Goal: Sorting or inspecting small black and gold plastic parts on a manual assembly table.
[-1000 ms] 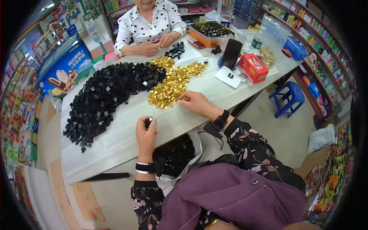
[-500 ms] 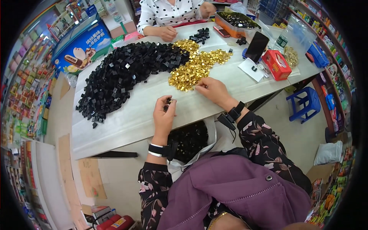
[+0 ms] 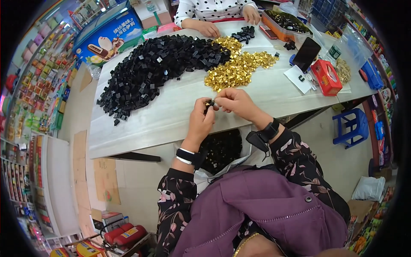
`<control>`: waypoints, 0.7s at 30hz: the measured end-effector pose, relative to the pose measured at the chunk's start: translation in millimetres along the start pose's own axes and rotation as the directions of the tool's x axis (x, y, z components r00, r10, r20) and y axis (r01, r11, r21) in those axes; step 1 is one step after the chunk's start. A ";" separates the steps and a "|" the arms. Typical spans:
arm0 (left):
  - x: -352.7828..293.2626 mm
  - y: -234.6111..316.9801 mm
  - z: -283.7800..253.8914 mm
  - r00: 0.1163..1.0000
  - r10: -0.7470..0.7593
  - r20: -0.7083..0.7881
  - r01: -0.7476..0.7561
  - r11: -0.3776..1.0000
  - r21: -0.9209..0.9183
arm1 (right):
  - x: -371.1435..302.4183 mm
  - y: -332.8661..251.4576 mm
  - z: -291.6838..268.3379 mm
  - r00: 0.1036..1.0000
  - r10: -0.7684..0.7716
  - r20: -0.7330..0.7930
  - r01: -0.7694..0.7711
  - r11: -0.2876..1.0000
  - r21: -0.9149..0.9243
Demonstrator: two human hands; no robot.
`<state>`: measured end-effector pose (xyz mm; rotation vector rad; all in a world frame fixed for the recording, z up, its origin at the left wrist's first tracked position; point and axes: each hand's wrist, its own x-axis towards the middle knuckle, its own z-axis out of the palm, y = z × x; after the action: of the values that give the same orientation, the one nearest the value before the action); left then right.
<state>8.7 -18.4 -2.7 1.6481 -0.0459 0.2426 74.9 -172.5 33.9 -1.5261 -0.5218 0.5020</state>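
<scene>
Black piece (image 3: 209,104): in left hand, over the table (image 3: 145,128) near its front edge; gold glint at its top.
Left hand (image 3: 200,120): pinching black piece between thumb and curled fingers.
Right hand (image 3: 237,103): thumb and fingertip pressed together, meeting left fingertips; cannot tell whether anything is between.
Gold heap (image 3: 237,70): just beyond the hands.
Black heap (image 3: 147,73): left, touching gold heap.
Sack (image 3: 246,150): below table edge, holding dark pieces.
Co-worker: opposite, 2 hands (image 3: 208,29) at the far edge.
Red box (image 3: 327,78): right, beside phone (image 3: 307,53).
</scene>
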 end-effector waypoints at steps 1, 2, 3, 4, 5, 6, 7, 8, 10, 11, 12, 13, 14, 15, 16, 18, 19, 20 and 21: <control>-0.4 -0.5 -0.1 1.000 -0.001 0.001 0.001 1.000 0.003 | 0.6 1.8 0.2 1.000 -0.001 0.000 0.001 1.000 0.003; -1.1 -0.4 -0.4 1.000 0.001 0.007 -0.002 1.000 0.027 | 1.8 5.6 0.0 1.000 0.017 -0.003 -0.017 1.000 0.012; -2.1 0.8 -0.7 1.000 0.003 0.009 -0.003 0.999 0.051 | 3.3 9.1 0.2 0.999 0.035 -0.003 -0.035 0.999 0.021; -2.5 1.8 -0.9 1.000 0.005 0.012 -0.006 0.997 0.074 | 4.1 10.6 0.2 0.999 0.053 -0.004 -0.053 0.998 0.030; -2.5 2.9 -0.9 1.000 0.004 0.011 -0.005 0.997 0.076 | 4.5 11.8 -0.5 0.999 0.053 -0.002 -0.053 0.998 0.031; -2.2 4.1 -0.8 1.000 0.007 0.015 -0.008 0.998 0.064 | 4.7 12.5 -1.2 0.997 0.074 -0.005 -0.074 0.997 0.036; -1.7 4.9 -0.6 1.000 0.011 0.019 -0.012 0.999 0.052 | 4.8 12.7 -1.9 0.995 0.095 -0.007 -0.094 0.995 0.040; -1.5 5.3 -0.3 1.000 0.015 0.023 -0.016 0.999 0.040 | 4.5 12.8 -2.6 0.993 0.116 -0.010 -0.115 0.992 0.043; -2.3 4.6 0.1 0.999 0.023 0.030 -0.025 0.998 0.064 | 4.4 15.9 -4.7 0.991 0.134 0.009 -0.134 0.990 0.039; -2.8 3.9 0.4 0.999 0.032 0.039 -0.035 0.996 0.087 | 4.2 17.9 -6.0 0.988 0.151 0.027 -0.152 0.988 0.035; -2.6 3.1 1.0 0.998 0.041 0.047 -0.046 0.993 0.111 | 3.5 18.9 -7.7 0.985 0.169 0.046 -0.170 0.985 0.030; -2.4 1.3 0.2 0.998 0.042 0.042 -0.047 0.992 0.116 | 3.5 19.6 -7.9 0.985 0.165 0.052 -0.167 0.985 0.031; -1.9 -2.0 0.5 0.996 0.081 0.046 -0.088 0.981 0.174 | 2.8 20.5 -8.7 0.985 0.160 0.062 -0.162 0.987 0.014; -1.4 -5.2 0.8 0.992 0.119 0.052 -0.128 0.964 0.232 | 2.3 21.2 -9.7 0.985 0.155 0.073 -0.156 0.988 -0.002; -0.9 -7.3 -0.1 0.986 0.157 0.061 -0.167 0.942 0.290 | 2.9 21.5 -10.1 0.985 0.150 0.083 -0.149 0.989 -0.018; -0.1 -8.6 -2.2 0.985 0.160 0.067 -0.172 0.942 0.289 | 5.0 20.0 -12.7 0.977 0.190 0.098 -0.188 0.982 -0.027; 0.2 -7.7 -2.4 0.984 0.161 0.077 -0.176 0.943 0.282 | 5.5 17.9 -14.3 0.966 0.234 0.107 -0.231 0.972 -0.038; 0.4 -6.7 -2.5 0.983 0.163 0.086 -0.181 0.944 0.275 | 6.1 15.7 -14.5 0.954 0.278 0.115 -0.274 0.961 -0.050; -0.5 -5.5 -2.4 0.982 0.166 0.086 -0.184 0.943 0.278 | 6.4 13.2 -13.8 0.955 0.273 0.116 -0.269 0.962 -0.049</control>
<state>8.8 -15.6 -8.0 1.9419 -0.2138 0.3464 88.6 -179.7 21.0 -1.6146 -0.4163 0.8065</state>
